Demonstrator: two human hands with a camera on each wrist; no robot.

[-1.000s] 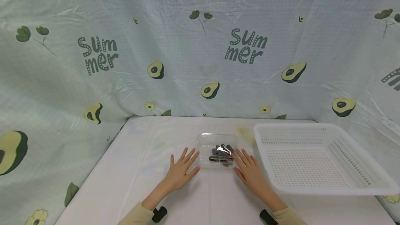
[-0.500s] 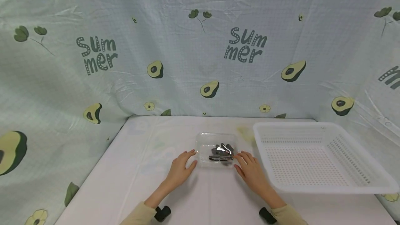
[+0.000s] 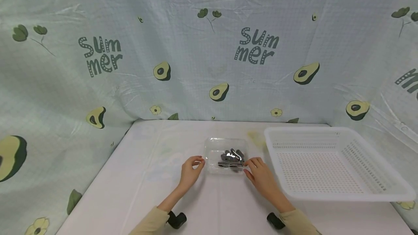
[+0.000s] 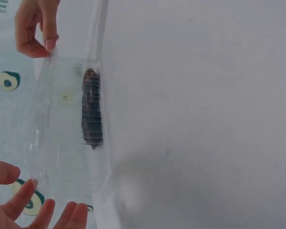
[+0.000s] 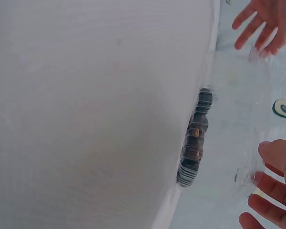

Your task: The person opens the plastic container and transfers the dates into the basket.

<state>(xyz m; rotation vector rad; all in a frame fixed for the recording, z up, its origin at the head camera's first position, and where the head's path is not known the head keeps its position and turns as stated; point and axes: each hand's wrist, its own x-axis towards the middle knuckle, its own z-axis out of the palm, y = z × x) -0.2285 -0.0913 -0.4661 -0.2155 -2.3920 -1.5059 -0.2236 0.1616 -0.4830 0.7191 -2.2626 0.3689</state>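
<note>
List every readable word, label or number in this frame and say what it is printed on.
"Sum mer", over two lines, on the backdrop cloth, left print.
"Sum mer" again on the same cloth, centre print.
A third print at the right edge is cut off, unreadable.
No text shows on the clear box or the white basket.

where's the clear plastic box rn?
In the head view the clear plastic box sits mid-table, between the left hand and right hand, just left of the white basket.
</note>
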